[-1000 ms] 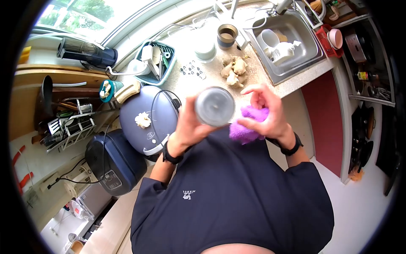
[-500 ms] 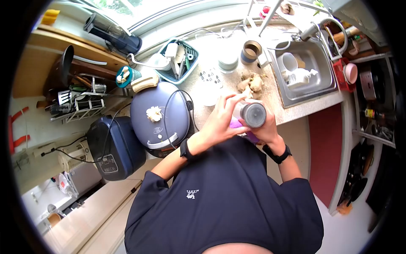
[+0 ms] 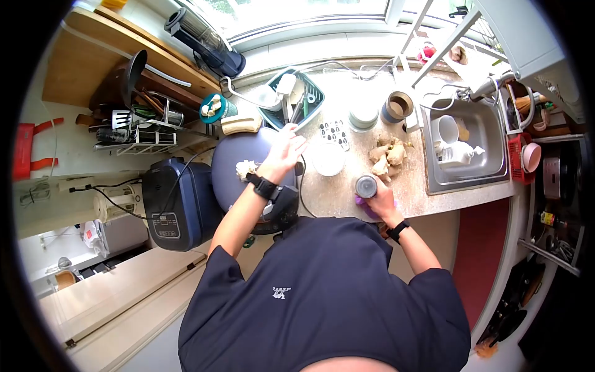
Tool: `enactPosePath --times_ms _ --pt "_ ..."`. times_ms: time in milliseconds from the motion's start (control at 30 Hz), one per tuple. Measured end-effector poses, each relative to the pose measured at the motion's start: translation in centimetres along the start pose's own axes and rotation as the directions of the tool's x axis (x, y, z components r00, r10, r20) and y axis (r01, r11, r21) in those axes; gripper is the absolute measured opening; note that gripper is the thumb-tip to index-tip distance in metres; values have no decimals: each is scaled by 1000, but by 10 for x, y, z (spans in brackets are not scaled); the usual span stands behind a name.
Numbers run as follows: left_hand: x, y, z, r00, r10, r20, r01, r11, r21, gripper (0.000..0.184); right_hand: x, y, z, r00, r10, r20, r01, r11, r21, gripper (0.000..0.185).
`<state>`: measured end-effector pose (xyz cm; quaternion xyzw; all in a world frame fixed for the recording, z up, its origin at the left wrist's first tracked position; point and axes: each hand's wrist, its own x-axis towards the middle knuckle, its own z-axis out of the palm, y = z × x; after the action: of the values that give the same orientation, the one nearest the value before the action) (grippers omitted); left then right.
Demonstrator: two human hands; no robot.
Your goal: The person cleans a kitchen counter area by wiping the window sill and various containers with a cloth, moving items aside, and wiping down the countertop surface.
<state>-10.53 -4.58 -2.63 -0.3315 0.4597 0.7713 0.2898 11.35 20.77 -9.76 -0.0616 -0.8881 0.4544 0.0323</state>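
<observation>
My right hand (image 3: 383, 201) is wrapped round a jar with a grey round lid (image 3: 366, 186), held upright near the counter's front edge. A purple item (image 3: 370, 211), partly hidden, shows beside that hand. My left hand (image 3: 286, 149) reaches over the blue-grey round appliance (image 3: 232, 155), fingers stretched toward a teal basket (image 3: 313, 90). Its fingertips are close to dark tool handles (image 3: 291, 113) in the basket; whether they touch cannot be told. Peeled garlic (image 3: 246, 168) lies on the appliance lid. Ginger root (image 3: 388, 156) sits beyond the jar.
Behind the ginger stand a brown cup (image 3: 396, 106) and a pale-lidded jar (image 3: 363, 116). A white round container (image 3: 328, 160) is on the counter. The steel sink (image 3: 465, 177) holds a white cup and bottle. At left are a rice cooker (image 3: 176, 204) and a dish rack (image 3: 152, 139).
My left hand has left the jar and moved left and away from me toward the basket. My right hand keeps hold of the jar, now lower. The camera view has shifted.
</observation>
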Motion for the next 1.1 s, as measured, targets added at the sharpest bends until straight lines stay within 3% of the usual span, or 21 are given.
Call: enactPosePath --times_ms 67,133,233,333,400,433,533,567,667,700,767,833,867,900,967,1000,1033,1067,1100 --pt "20 -17 3 998 17 -69 -11 996 83 80 2 6 4 999 7 -38 -7 1000 2 52" --pt "34 -25 5 994 29 -104 -12 987 158 84 4 11 6 999 -17 -28 17 1000 -7 51" --pt "71 -25 -2 985 -63 -163 72 996 49 85 11 10 9 997 -67 -23 68 997 21 50" --pt "128 -42 -38 999 -27 -33 32 986 166 79 21 3 11 999 -45 15 44 997 58 48" --pt "117 -33 -9 978 -141 -157 92 954 -285 75 27 0 14 999 -36 27 35 999 24 48" --pt "102 -30 1 989 -108 -105 74 954 -292 63 26 2 16 999 -35 37 35 999 6 48" --pt "111 -43 -4 996 16 93 24 909 -416 50 24 0 19 997 -19 73 20 1000 -6 51" --pt "117 -41 -7 984 -105 145 173 765 -621 38 24 1 21 997 -21 77 20 1000 10 53" --pt "128 -45 5 994 66 -90 -100 889 -448 29 21 2 20 993 16 120 -18 1000 15 61" --pt "129 -43 3 981 148 -127 -160 983 -86 23 22 -3 18 992 16 126 -17 1000 12 63" --pt "132 -36 -4 949 287 -132 -244 931 270 18 22 -6 14 983 12 184 -8 1000 -21 70" --pt "141 -25 2 956 181 -230 -230 951 -208 18 22 -18 7 981 10 196 -4 999 -33 72" --pt "139 -24 -3 938 293 -185 -267 951 154 18 22 -24 4 979 8 202 0 999 -39 73" --pt "121 -13 2 906 401 -137 -288 821 493 18 20 -26 1 957 87 276 -85 996 -19 76" --pt "96 8 8 907 420 5 -231 488 842 24 16 -27 -3 958 64 279 -55 998 -40 76" --pt "107 7 5 934 327 -143 -235 865 444 27 15 -28 -5 959 53 280 -41 998 -49 76" --pt "129 2 -1 961 170 -217 -193 977 -90 29 14 -30 -9 958 6 286 7 999 -42 78" --pt "145 -1 -4 981 -5 -193 -114 793 -599 32 13 -32 -13 961 10 275 9 998 -69 79" --pt "142 3 0 974 5 -227 -143 791 -595 39 11 -35 -18 964 17 265 9 995 -96 80"
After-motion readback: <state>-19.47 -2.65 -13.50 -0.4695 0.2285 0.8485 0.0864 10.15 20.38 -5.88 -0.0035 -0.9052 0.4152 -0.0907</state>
